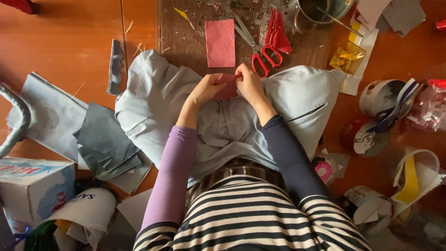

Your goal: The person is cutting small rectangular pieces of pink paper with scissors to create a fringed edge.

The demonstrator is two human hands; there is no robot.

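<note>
Both hands meet at the centre of the scene over a bundle of pale grey cloth (288, 100) spread on the wooden floor (60, 42). The left hand (204, 90) and right hand (248, 83) are each pinched shut on the same small dark pink paper piece (227, 87), one at either edge, fingertips nearly touching across it. The piece lies directly above the cloth; most of it is hidden by the fingers.

Just beyond the hands, on a brown board (179, 32) littered with scraps, lie a flat pink paper rectangle (220, 42), red-handled scissors (255, 46) and a folded red paper piece (278, 33). The scissor handles sit just beside the right hand. A metal pot (320, 11) stands at the far edge.

To the left: a stack of dark grey paper sheets (104, 139), a pale paper sheet (49, 116) and, nearer, a cardboard box (32, 188).

To the right: a gold foil packet (347, 58), several tape rolls (383, 97) and a yellow strip (411, 179).
</note>
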